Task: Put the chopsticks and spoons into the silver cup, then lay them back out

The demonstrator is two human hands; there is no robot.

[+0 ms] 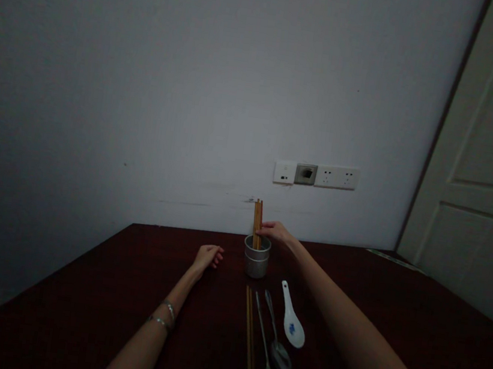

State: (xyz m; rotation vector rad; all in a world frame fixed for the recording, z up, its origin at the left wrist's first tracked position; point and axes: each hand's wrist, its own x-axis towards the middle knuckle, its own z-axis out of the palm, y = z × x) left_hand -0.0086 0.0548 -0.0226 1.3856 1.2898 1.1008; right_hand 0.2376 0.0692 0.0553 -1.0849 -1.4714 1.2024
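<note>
A small metal cup [255, 262] stands on the dark red table [76, 301]. A bundle of wooden chopsticks [258, 217] stands upright in the cup. My right hand [275, 232] reaches over the cup and pinches those chopsticks near their upper part. My left hand [207, 257] rests on the table to the left of the cup, fingers loosely curled, nothing in it. Two thin bracelets circle my left wrist.
Nearer to me lie another pair of chopsticks [250, 342], two metal spoons [273, 348] and a white ceramic spoon [291, 322] with a blue mark. A grey wall with a row of sockets [315, 175] stands behind the table. A pale door [487, 180] is at the right.
</note>
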